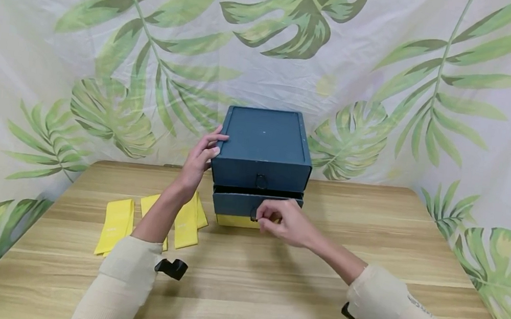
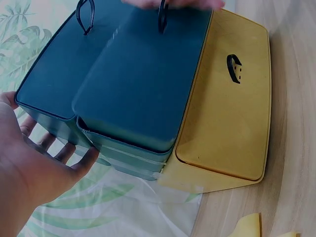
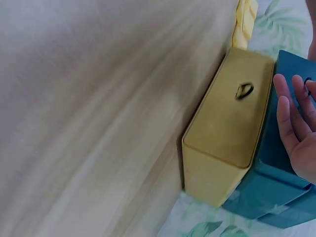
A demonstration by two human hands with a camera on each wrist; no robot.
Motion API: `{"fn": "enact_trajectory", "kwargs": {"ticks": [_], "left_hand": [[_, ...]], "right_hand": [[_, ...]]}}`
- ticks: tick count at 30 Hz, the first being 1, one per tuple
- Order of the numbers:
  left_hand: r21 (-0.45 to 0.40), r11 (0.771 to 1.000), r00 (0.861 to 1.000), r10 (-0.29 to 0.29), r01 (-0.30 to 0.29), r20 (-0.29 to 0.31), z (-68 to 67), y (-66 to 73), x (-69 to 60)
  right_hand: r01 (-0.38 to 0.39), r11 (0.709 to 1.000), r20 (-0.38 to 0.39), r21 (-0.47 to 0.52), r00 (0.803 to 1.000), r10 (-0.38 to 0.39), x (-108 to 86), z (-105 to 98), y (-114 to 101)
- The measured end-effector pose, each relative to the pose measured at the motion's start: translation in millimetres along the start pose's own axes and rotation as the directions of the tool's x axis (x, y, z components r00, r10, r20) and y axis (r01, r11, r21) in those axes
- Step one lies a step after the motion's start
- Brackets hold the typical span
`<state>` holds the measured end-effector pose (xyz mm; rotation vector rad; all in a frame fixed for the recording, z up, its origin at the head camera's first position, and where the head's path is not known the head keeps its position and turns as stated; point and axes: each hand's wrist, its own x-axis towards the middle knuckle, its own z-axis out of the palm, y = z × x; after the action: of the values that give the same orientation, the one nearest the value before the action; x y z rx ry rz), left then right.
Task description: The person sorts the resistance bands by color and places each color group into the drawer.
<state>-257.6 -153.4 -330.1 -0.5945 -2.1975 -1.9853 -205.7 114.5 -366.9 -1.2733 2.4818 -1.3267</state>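
Far side of the desk (image 1: pixel 368 232), dead centre, stands the drawer stack (image 1: pixel 261 150), upright, dark blue over yellow, fronts facing the near edge! The middle drawer (image 1: pixel 232 205) sits ajar, its front's long axis running left to right. Left hand (image 1: pixel 201 155), fingers spread, touches the stack's left side; right hand (image 1: pixel 284 221), fingers curled, pinches a black loop handle (image 1: pixel 252 213)!
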Motion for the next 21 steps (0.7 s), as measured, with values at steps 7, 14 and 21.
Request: {"fn": "enact_trajectory", "kwargs": {"ticks": [7,14,21], "left_hand": [[-0.006,1.000,1.000,0.009,-0.009,-0.002,2.1,-0.1,0.9],[-0.014,1.000,1.000,0.020,-0.020,-0.008,1.6,-0.2,1.2],[0.051,0.987,0.986,0.153,-0.150,-0.067,1.9,6.4,-6.6]], "right_hand": [[-0.025,1.000,-0.036,-0.017,0.999,0.024,10.5,-6,10],[0.070,0.997,-0.167,-0.038,0.983,-0.075,-4.4,-28,-24],[0.200,0.968,-0.521,-0.153,0.816,-0.251,-6.3,-73,-39]]}}
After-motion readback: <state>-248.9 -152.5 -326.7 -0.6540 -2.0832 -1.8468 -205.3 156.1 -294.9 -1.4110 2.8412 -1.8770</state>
